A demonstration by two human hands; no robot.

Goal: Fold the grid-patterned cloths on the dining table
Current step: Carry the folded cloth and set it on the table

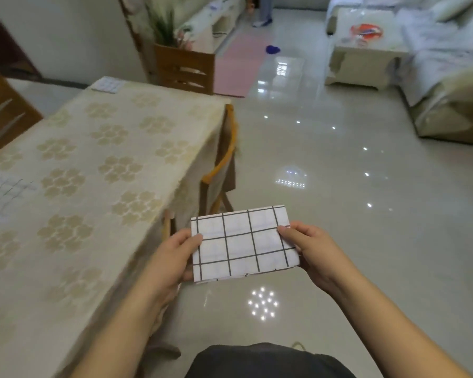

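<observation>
One folded grid cloth [245, 242], right of the dining table [99, 170]; soft, light; left hand [175, 257] and right hand [309, 249] pinch its side edges.

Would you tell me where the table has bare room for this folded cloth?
Both hands, left hand and right hand, hold the folded cloth off the table. Free: the broad middle, between the unfolded grid cloth at the left edge and the small cloth at the far corner.
</observation>
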